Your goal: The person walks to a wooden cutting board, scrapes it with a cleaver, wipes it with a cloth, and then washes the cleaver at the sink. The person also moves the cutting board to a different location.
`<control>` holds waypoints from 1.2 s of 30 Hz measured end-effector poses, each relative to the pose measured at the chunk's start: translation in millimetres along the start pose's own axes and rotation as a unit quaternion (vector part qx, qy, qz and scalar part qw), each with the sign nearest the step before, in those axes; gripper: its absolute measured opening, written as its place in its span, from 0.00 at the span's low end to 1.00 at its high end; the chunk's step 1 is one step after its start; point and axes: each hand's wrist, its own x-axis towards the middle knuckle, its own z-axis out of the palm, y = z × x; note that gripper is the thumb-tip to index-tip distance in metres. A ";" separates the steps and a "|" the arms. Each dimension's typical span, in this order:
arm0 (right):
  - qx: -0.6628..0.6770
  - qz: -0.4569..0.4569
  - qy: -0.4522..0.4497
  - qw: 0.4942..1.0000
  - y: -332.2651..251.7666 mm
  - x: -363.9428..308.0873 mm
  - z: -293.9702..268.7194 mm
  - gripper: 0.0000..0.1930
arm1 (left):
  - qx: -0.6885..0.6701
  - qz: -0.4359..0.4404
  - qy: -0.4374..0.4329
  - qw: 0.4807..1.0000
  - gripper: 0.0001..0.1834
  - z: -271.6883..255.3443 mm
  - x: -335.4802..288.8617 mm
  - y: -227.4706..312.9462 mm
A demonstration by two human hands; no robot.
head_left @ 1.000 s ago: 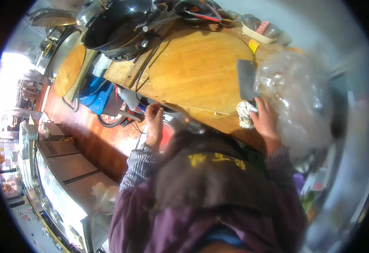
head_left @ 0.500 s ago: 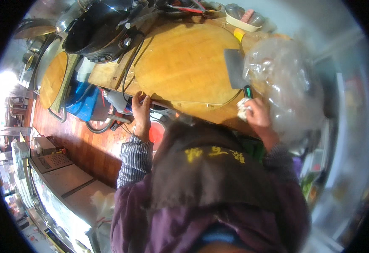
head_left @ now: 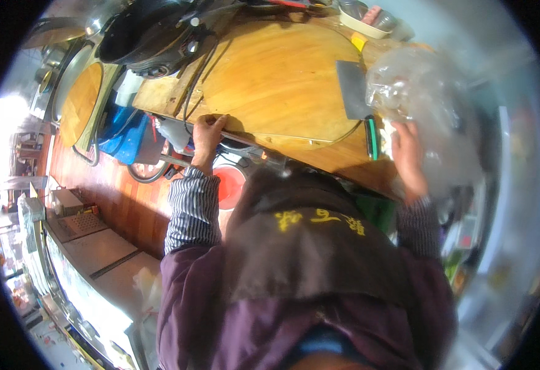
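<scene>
My left hand (head_left: pixel 208 139) is at the wooden table's (head_left: pixel 350 166) front edge, fingers bent over it beside a large round wooden board (head_left: pixel 276 80). My right hand (head_left: pixel 410 160) is at the table's right side, closed on a crumpled white cloth (head_left: pixel 396 140) that shows partly past its fingers. Just left of that hand lies a black and green handle (head_left: pixel 372 139). A wide grey rectangular blade (head_left: pixel 351 90) lies above it, over the board's right edge. Beside my right hand bulges a clear plastic bag (head_left: pixel 427 92), its contents unclear.
A black pan-like appliance (head_left: pixel 150 37) with a cable stands back left. At the back right are a cream tray (head_left: pixel 362 26) and a yellow object (head_left: pixel 359 41). Below the table are a red bucket (head_left: pixel 228 185) and a blue container (head_left: pixel 120 135). Left stands a round wooden stool (head_left: pixel 80 102).
My right hand has moved right with the white cloth, baring the green handle. My left hand stays at the table edge, its fingers shifted slightly. The whole view has shifted a little.
</scene>
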 end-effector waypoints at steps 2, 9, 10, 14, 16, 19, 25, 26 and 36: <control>0.001 -0.002 -0.036 0.999 -6.4 -2.2 -1.3 0.14 | 0.034 -0.005 -0.012 0.999 0.17 -2.3 2.5 2.0; -0.031 0.050 -0.134 0.989 -13.2 3.1 34.9 0.27 | -0.086 -0.038 -0.064 0.994 0.12 -1.5 -8.4 1.3; -0.040 0.029 -0.136 0.990 -11.5 6.1 39.0 0.27 | -0.067 -0.041 -0.064 0.995 0.11 -1.4 -13.6 0.5; -0.010 0.060 -0.165 0.984 -0.8 24.7 39.0 0.25 | -0.065 -0.070 -0.077 0.992 0.14 6.5 -52.7 3.9; 0.013 0.102 -0.195 0.975 1.5 33.2 36.8 0.24 | -0.075 -0.102 -0.055 0.990 0.16 13.5 -80.4 10.7; 0.034 0.141 -0.190 0.971 2.2 42.5 34.6 0.22 | -0.186 -0.116 -0.185 0.958 0.16 7.9 -118.6 26.3; 0.428 0.301 -0.194 0.830 10.1 51.7 19.7 0.15 | -0.332 -0.165 -0.143 0.918 0.13 15.6 -145.4 50.1; 0.455 0.290 -0.194 0.819 11.6 53.0 16.9 0.14 | -0.316 -0.183 -0.135 0.921 0.13 16.3 -144.8 48.9; 0.534 0.246 -0.155 0.794 5.3 55.3 -22.4 0.10 | -0.264 -0.163 -0.134 0.941 0.16 21.6 -136.0 19.7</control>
